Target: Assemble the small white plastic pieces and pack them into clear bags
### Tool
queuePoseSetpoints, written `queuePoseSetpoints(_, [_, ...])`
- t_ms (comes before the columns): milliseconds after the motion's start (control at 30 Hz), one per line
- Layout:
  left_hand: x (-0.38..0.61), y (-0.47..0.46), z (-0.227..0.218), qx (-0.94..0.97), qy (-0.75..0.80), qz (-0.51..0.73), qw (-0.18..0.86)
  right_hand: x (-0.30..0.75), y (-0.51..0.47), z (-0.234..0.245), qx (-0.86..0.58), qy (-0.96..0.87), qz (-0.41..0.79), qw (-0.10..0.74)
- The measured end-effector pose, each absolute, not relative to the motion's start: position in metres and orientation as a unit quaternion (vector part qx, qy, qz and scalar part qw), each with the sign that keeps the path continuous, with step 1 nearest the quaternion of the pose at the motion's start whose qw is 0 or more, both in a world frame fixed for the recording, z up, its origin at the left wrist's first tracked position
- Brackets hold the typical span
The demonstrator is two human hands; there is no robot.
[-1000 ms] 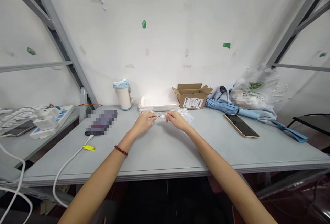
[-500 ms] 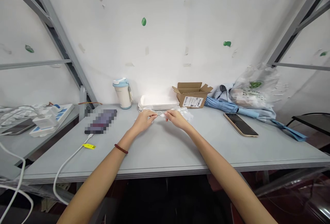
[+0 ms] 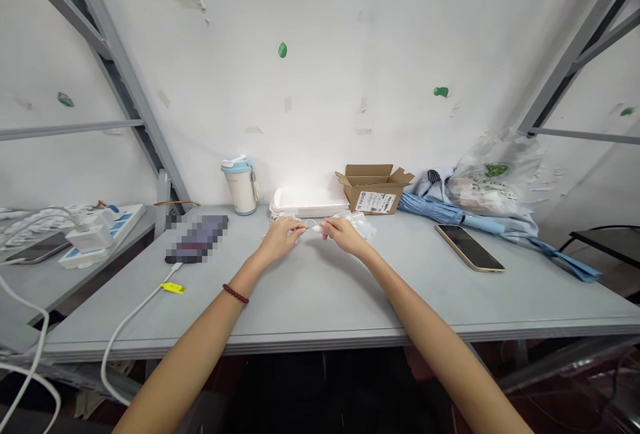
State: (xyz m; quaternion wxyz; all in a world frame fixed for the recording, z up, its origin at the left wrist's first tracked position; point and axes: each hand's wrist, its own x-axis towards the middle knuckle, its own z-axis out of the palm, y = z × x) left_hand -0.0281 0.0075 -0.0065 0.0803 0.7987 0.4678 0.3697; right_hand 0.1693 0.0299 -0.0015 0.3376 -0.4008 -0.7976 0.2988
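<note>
On the far left a power strip (image 3: 103,231) lies with a white charger plugged into it. A long white cable (image 3: 125,324) with a yellow tag (image 3: 173,287) runs up to a dark flat thing (image 3: 197,239) on the grey surface (image 3: 310,307) (it is blurred, so we cannot tell more). Behind it, by the wall, stands a cup (image 3: 240,185) with a blue lid.

Our left hand (image 3: 279,239) has a red bead band (image 3: 235,293) on its wrist and is out at the far middle of the surface. Its fingers are pinched narrow on one end of a small white cord (image 3: 313,225). Our right hand (image 3: 345,234) pinches the other end, just beside it. The cord sits between the two hands, low over the surface and in front of a white tray (image 3: 305,206). It is too small for us to tell what is on its ends.

We think this is fiddly finger work. To do it well, we should hold the cord softly with our fingertips only, so it does not kink. Both hands should be close and low, with our wrists resting down, so nothing shakes. Any tug should go along the cord, not sideways.

Just past the right hand lies a crinkly clear bag (image 3: 364,223), very near the fingers, and we should not drag it along. Then come a brown box (image 3: 375,189), a blue umbrella (image 3: 443,211), a phone (image 3: 469,248) and a big plastic bag (image 3: 493,171), all well apart from our hands.
</note>
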Motion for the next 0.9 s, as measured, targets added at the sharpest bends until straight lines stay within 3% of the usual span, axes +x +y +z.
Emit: queuePoseSetpoints(900, [-0.027, 0.005, -0.01, 0.794, 0.471, 0.376, 0.084, 0.174, 0.023, 0.01, -0.403, -0.799, 0.291, 0.338])
